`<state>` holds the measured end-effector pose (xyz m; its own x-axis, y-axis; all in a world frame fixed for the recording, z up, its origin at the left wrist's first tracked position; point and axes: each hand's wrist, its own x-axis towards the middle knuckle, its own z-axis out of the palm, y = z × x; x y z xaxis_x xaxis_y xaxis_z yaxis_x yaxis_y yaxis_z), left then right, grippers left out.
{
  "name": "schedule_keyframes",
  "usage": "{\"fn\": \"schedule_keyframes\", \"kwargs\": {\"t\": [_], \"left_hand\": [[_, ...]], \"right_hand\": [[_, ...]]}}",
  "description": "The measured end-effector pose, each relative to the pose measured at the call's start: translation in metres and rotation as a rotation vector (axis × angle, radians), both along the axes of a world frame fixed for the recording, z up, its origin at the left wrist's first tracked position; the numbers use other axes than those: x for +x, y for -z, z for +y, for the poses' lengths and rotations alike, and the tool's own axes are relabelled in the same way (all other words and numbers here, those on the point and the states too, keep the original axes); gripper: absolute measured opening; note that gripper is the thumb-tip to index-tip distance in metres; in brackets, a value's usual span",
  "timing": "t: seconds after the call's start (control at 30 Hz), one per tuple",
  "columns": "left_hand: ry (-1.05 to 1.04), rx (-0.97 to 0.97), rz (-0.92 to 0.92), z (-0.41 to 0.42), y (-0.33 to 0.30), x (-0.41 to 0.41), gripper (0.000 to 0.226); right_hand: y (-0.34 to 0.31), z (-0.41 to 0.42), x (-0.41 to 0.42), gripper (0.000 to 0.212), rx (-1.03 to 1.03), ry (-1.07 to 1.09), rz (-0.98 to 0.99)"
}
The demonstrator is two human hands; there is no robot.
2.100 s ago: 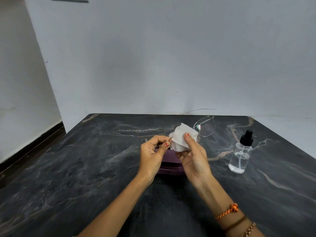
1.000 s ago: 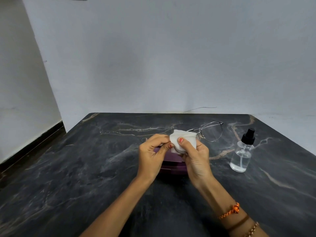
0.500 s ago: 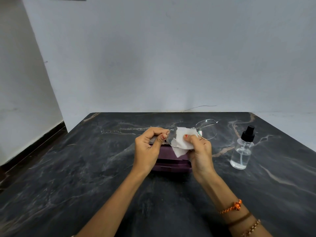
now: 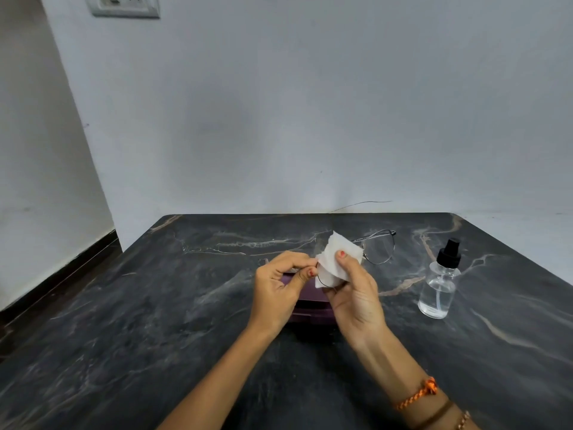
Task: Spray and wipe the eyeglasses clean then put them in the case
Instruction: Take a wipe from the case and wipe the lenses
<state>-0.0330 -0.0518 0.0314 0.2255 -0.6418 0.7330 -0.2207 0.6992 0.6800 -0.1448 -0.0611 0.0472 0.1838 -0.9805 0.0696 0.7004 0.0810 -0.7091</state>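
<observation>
At the centre of the frame, slightly left, the left hand (image 4: 280, 285) pinches one end of the wire-rimmed eyeglasses (image 4: 376, 248) between curled thumb and fingers, above the dark marble table (image 4: 155, 305). Just right of it, the right hand (image 4: 353, 293) presses a folded white tissue (image 4: 333, 259) around the near lens, thumb on top; the other lens juts out bare toward the right. Beneath both hands lies the purple case (image 4: 310, 305), seemingly shut. At the right stands the clear spray bottle (image 4: 440, 283), set down, so spraying looks done. Wiping is underway; casing the glasses remains.
</observation>
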Motion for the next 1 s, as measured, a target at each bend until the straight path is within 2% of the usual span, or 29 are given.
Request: {"fn": "schedule_keyframes", "kwargs": {"t": [0.13,0.17,0.23,0.33,0.43,0.47,0.53,0.63,0.8,1.0], "left_hand": [[-0.012,0.0,-0.013,0.0,0.002,-0.001,0.018],[-0.015,-0.002,-0.012,0.0,0.002,-0.001,0.017],[-0.023,-0.012,0.002,0.0,0.002,0.001,0.017],[-0.024,-0.011,0.028,-0.001,0.002,0.003,0.018],[-0.008,-0.033,0.03,-0.002,0.003,0.005,0.014],[-0.004,-0.039,0.034,-0.002,0.003,0.005,0.013],[0.002,-0.041,0.033,-0.002,0.002,0.006,0.012],[0.001,-0.024,-0.032,-0.002,-0.002,0.01,0.01],[0.013,0.037,-0.166,0.001,-0.008,0.011,0.016],[0.015,0.064,-0.202,0.002,-0.008,0.013,0.011]], "right_hand": [[0.003,0.003,0.003,0.011,-0.073,-0.022,0.026],[0.003,0.004,0.003,0.018,-0.098,-0.027,0.038],[0.004,0.002,0.001,0.028,-0.141,-0.024,0.091],[0.006,-0.002,-0.002,0.026,-0.2,-0.015,0.21],[0.008,-0.006,-0.003,0.054,-0.242,-0.026,0.262],[0.008,-0.006,-0.004,0.057,-0.254,-0.037,0.267],[0.009,-0.008,-0.005,0.047,-0.267,-0.059,0.293],[0.006,-0.011,-0.01,0.018,-0.3,-0.033,0.388],[-0.005,-0.01,-0.02,0.019,-0.43,0.012,0.491],[-0.006,-0.011,-0.021,0.023,-0.43,0.033,0.518]]}}
